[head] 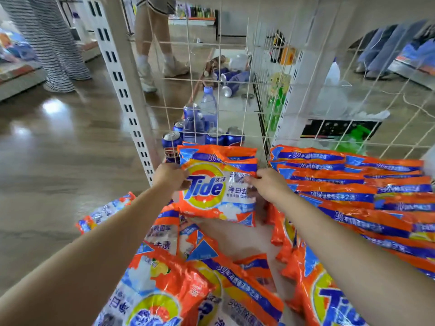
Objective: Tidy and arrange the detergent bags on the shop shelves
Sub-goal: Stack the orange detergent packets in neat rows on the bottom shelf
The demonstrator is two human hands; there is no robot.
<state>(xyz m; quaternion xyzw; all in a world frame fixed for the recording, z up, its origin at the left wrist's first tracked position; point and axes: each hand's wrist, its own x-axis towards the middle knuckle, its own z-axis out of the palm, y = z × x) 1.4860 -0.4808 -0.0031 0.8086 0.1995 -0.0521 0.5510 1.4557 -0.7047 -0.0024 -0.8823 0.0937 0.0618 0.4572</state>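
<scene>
Stocking Tide bags on a wire-backed shelf — one bag mid-placement.
Shelf (237, 241) with wire grid back (207, 95), overlapping row of bags (353, 184) at right, loose pile (188, 274) in front; left hand (168, 176) and right hand (268, 183) pinch the held detergent bag (217, 191) at its side edges (label up, probably to square it on the back-left stack).

A bare strip of shelf (237, 234) runs up the middle of the frame, hemmed in by loose detergent bags (188, 267) at lower left and a stacked row of bags (353, 184) at right. At its far end the held bag (216, 184) and the small stack behind it (219, 154) block the way. The wire mesh (211, 78) and the white slotted upright (124, 90) close off the back and the left.
</scene>
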